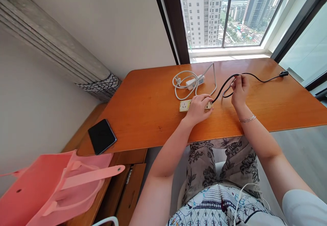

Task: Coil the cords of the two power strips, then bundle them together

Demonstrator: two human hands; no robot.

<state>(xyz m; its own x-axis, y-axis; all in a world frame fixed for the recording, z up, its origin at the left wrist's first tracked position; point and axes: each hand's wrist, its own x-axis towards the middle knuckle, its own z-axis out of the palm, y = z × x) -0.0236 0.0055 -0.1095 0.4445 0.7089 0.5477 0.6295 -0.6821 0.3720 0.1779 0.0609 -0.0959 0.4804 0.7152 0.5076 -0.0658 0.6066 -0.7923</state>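
Observation:
My left hand (200, 108) is closed over a cream-coloured power strip (184, 106) that lies on the wooden table (143, 110). Its left end with a socket shows; the fingers cover much of the rest. From the strip's right end runs a black power cord (224, 83). My right hand (240, 89) pinches that cord a little above the table. The cord makes a loop beside the hand, then stretches right to a black plug (283, 73). Behind my left hand lies a white power strip (195, 82) with its white cord (176, 91) in loose coils.
A black tablet (102, 136) lies at the table's left front corner. A pink bag (58, 185) stands open at the lower left, by a wooden cabinet (131, 188). Beyond the table's far edge is a window (224, 18); a tied grey curtain (63, 45) hangs at left.

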